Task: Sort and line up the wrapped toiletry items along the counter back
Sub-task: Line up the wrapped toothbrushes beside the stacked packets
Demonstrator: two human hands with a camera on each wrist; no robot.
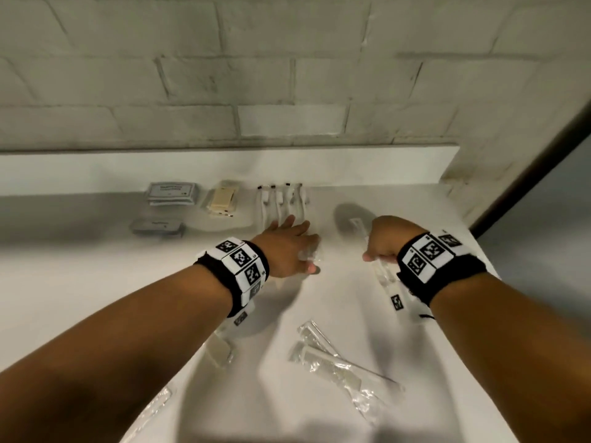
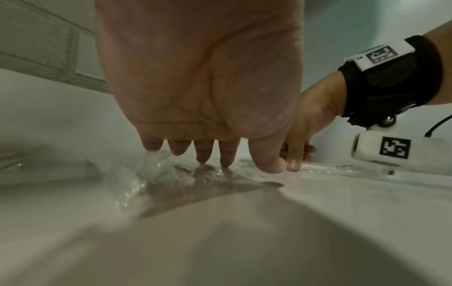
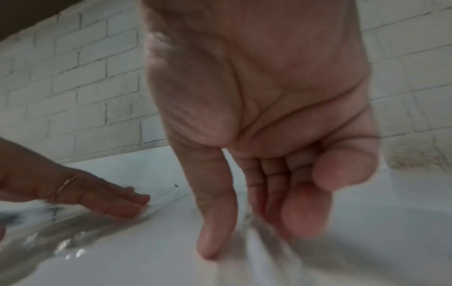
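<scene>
White tabletop (image 1: 335, 302) ends at a raised back ledge (image 1: 224, 167) beyond both hands and drops off at an edge just right of the right wrist; bare room lies between the hands. Left hand (image 1: 287, 247) lies flat, fingers straight, pressing the near ends of wrapped toothbrushes (image 1: 281, 203). These sit side by side, long axes pointing from the hand to the ledge, dark tips at the far end. Right hand (image 1: 383, 241) has fingers curled, pinching a clear wrapped stick item (image 1: 385, 273) whose long axis runs back under the wrist. Left of the left hand: cream soap packet (image 1: 220, 199), grey packets (image 1: 172, 193). Behind the hands: wrapped combs (image 1: 323, 350), loose, angled.
</scene>
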